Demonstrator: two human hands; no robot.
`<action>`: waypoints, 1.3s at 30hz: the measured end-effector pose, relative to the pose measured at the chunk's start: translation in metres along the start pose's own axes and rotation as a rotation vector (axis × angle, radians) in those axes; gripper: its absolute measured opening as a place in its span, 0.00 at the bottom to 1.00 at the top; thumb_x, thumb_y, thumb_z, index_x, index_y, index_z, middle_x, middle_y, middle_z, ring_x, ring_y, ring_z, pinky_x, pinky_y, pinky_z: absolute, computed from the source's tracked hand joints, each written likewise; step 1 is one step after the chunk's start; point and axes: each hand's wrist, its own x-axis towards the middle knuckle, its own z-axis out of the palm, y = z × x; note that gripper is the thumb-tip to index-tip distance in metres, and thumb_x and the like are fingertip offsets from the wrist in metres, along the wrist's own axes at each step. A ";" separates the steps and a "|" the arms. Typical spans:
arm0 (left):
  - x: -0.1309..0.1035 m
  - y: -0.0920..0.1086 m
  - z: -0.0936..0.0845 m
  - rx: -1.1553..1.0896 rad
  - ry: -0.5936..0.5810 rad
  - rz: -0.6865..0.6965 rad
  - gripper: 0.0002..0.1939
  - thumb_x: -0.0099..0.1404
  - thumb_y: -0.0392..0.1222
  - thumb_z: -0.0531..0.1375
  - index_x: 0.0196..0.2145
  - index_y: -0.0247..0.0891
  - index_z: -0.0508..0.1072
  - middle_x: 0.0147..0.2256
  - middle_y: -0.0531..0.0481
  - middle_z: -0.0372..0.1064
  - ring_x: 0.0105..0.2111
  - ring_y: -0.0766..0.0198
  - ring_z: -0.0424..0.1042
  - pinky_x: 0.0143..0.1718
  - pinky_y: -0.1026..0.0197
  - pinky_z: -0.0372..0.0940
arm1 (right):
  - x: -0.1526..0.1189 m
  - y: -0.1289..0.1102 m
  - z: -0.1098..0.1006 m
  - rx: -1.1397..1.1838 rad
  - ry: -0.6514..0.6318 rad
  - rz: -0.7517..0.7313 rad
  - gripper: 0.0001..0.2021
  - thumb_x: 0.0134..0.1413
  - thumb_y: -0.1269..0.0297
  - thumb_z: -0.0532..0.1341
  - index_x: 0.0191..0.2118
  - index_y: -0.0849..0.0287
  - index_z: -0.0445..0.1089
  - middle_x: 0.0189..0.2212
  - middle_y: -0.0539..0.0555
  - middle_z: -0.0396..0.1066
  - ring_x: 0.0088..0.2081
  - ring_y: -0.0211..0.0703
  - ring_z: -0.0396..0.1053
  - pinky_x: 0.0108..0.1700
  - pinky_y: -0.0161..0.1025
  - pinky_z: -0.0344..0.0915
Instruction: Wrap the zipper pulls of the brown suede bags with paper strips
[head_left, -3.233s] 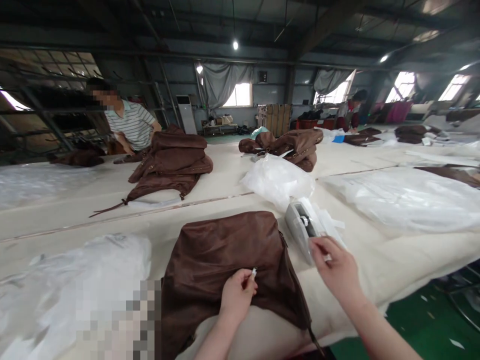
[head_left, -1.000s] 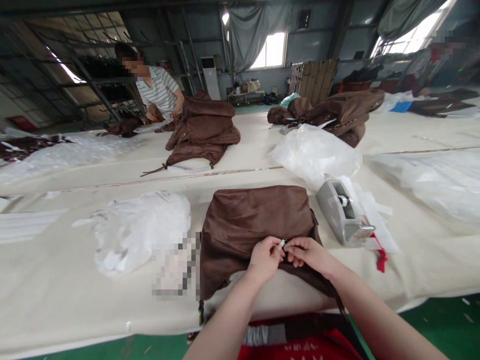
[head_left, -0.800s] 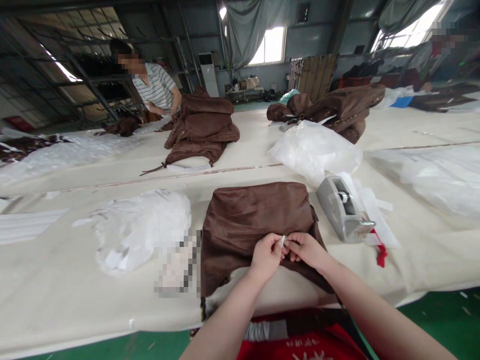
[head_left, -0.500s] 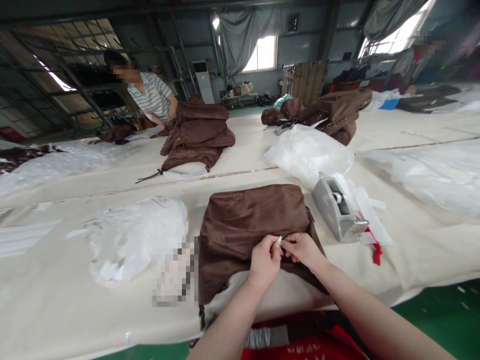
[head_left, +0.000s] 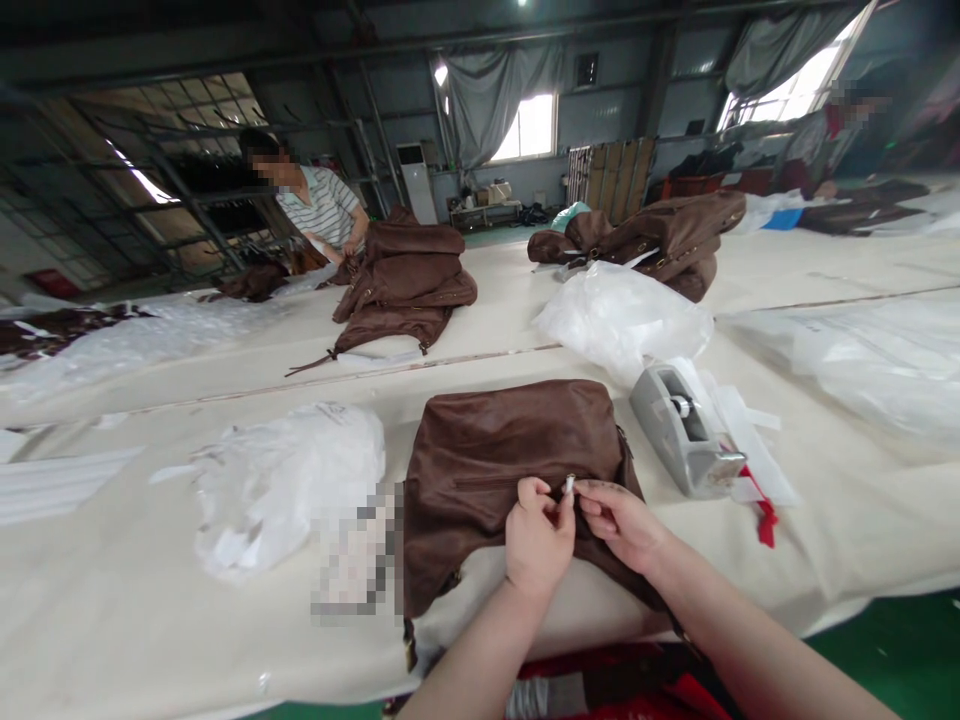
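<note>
A brown leather handbag lies flat on the table in front of me, its zipped pocket towards me. At the right end of that zipper is a small white strip, apparently around the zipper pull. My left hand is closed, its thumb pressed against the strip from the left. From the right, my right hand meets the same strip with its fingertips, the other fingers curled. What lies between the fingertips is partly hidden. Beside the bag on the right stands a grey tape dispenser.
Crumpled clear plastic bags lie left and behind the dispenser. More brown bags are piled across the table and further right. A red ribbon lies right of the dispenser. A co-worker stands at the far side.
My left index finger has moved away from the white strip, while the thumb stays at it. My right fingers have straightened a little. The view has tilted slightly upward.
</note>
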 end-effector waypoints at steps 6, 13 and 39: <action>0.002 0.003 -0.008 0.061 -0.056 0.112 0.14 0.67 0.46 0.53 0.27 0.40 0.72 0.27 0.51 0.73 0.27 0.66 0.70 0.30 0.64 0.62 | -0.001 -0.001 -0.003 0.064 -0.073 0.031 0.14 0.43 0.59 0.69 0.26 0.61 0.65 0.16 0.41 0.51 0.17 0.26 0.39 0.18 0.32 0.33; 0.000 0.003 -0.010 0.080 0.012 0.196 0.11 0.66 0.38 0.53 0.41 0.43 0.75 0.34 0.49 0.74 0.34 0.62 0.72 0.37 0.61 0.66 | -0.001 0.000 0.000 -0.047 -0.038 0.029 0.19 0.41 0.54 0.69 0.22 0.59 0.61 0.15 0.41 0.53 0.16 0.26 0.40 0.18 0.33 0.33; 0.013 -0.005 -0.019 0.081 0.163 0.216 0.11 0.67 0.35 0.51 0.43 0.40 0.71 0.35 0.48 0.70 0.36 0.62 0.70 0.39 0.59 0.66 | -0.020 0.018 0.026 -1.675 0.283 -0.540 0.08 0.57 0.71 0.51 0.33 0.60 0.66 0.28 0.59 0.72 0.30 0.47 0.70 0.32 0.39 0.56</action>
